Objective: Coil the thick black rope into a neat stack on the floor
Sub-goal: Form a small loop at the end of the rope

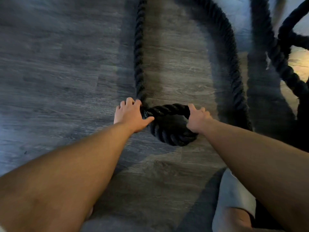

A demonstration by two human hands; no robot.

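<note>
A thick black twisted rope (139, 52) runs down the middle of the grey wood-look floor (58, 72) and bends into a small tight loop (170, 129) just in front of me. My left hand (131, 115) grips the rope where its shiny wrapped end meets the long strand, thumb under and fingers over. My right hand (197, 118) holds the right side of the loop, fingers curled over the top. Another stretch of the same rope (230, 61) arcs away on the right, blurred.
More loops of the black rope (284, 52) lie tangled at the far right, near a bright patch of floor. My knee in light grey shorts (234, 203) is at the lower right. Open floor spreads to the left.
</note>
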